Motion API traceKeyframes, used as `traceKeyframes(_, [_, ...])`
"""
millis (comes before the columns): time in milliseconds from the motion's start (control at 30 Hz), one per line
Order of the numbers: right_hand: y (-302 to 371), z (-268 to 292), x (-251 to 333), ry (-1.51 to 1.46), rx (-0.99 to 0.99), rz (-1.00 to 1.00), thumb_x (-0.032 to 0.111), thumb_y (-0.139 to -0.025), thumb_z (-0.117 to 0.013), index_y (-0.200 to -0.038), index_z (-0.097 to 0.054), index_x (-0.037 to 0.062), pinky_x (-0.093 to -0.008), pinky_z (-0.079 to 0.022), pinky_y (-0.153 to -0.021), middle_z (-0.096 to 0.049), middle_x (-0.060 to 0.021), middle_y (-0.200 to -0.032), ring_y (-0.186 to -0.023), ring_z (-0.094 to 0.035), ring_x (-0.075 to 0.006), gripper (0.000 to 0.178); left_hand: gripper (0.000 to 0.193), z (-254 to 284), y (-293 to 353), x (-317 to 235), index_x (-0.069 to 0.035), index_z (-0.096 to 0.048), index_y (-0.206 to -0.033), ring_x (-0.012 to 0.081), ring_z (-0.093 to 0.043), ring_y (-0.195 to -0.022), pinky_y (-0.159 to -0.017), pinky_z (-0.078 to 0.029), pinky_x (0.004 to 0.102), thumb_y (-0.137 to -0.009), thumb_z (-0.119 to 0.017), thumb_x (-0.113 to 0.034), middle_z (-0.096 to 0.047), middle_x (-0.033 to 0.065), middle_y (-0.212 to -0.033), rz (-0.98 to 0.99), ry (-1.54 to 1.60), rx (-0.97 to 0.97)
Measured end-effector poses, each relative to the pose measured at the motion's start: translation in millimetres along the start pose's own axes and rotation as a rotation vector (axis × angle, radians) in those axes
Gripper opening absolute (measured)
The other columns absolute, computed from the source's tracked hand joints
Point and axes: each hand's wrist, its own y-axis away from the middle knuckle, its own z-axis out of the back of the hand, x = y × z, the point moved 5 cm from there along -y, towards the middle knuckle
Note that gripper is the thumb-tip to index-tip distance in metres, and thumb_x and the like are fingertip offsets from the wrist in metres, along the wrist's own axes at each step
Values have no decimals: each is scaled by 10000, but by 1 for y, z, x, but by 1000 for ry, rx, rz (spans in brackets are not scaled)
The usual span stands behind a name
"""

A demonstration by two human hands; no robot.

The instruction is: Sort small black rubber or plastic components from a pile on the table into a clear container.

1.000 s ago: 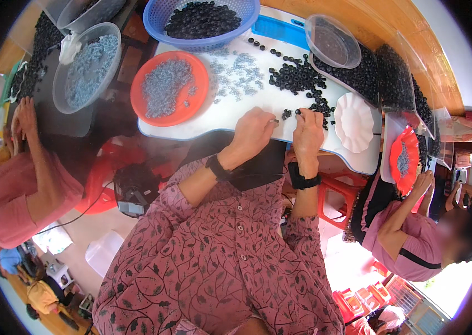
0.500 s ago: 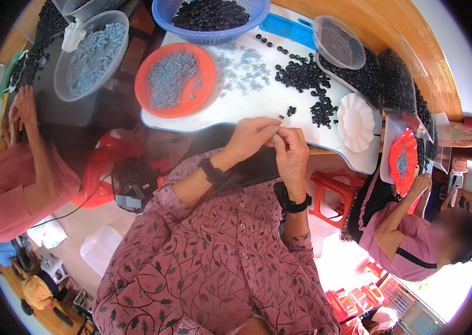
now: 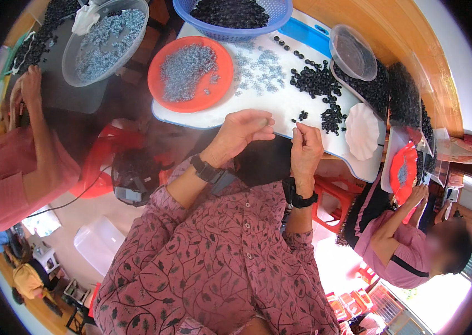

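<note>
My left hand [image 3: 245, 129] is raised over the near edge of the white table board [image 3: 191, 114], thumb pressed to its curled fingers; what they hold, if anything, is hidden. Apart from it on the right, my right hand [image 3: 307, 146] pinches with thumb and forefinger at the board's edge; anything in the pinch is too small to make out. Just beyond that fingertip lies a little cluster of tiny black parts [image 3: 303, 116]. Black round parts [image 3: 315, 81] are spread farther back. Left of them lie small clear bluish pieces [image 3: 261, 70], and a red plate [image 3: 222, 95] holds more.
A blue basket [image 3: 236, 32] of black parts stands at the back. A clear tub [image 3: 353, 53] and a white scalloped dish [image 3: 362, 131] are on the right. Co-workers sit at both sides, one by a large clear bowl [image 3: 71, 70]. A red stool [image 3: 333, 201] stands below the board.
My hands were together at the fingertips and are now apart: the right has gone right beside the tiny black parts, the left has opened away from it slightly. The whole view has shifted a little.
</note>
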Motion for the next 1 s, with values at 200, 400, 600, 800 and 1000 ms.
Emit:
traceKeyframes(200, [-10,-4,10,32,-5,36,4,-859,-633,-956,-656,3,-346,-496,-661,-611,-140,-877,-739,-619,-264,100,260,6,-1,-3,56,-588,-1204,201,-684,-930,-869,-582,359,-971,-519,-36,-651,179,-1116,3,22,1])
traceKeyframes(400, [-18,-11,11,77,2,61,-5,-860,-629,-946,-654,2,-348,-488,-648,-607,-138,-866,-725,-611,-263,90,302,1,-1,-12,60,-546,-1261,225,-675,-992,-928,-553,373,-979,-474,-19,-615,208,-1195,-4,170,72])
traceKeyframes(600, [-12,-13,7,81,-5,33,1,-859,-630,-949,-664,9,-346,-493,-667,-613,-143,-873,-743,-615,-277,97,313,0,0,-12,51,-539,-1274,225,-665,-1018,-947,-542,377,-973,-496,-21,-608,196,-1205,-3,244,117])
traceKeyframes(800, [1,-7,-3,119,-11,-10,16,-865,-628,-958,-667,12,-358,-500,-690,-626,-146,-888,-775,-629,-282,101,318,2,3,-8,62,-541,-1254,250,-643,-1015,-947,-529,401,-968,-543,-74,-614,156,-1135,10,238,107])
traceKeyframes(1000, [8,-3,-14,112,-32,-47,23,-868,-626,-965,-668,14,-358,-502,-689,-627,-143,-891,-779,-630,-281,106,295,-5,4,-9,32,-577,-1240,207,-670,-972,-912,-561,378,-959,-556,-56,-634,143,-1109,26,229,90])
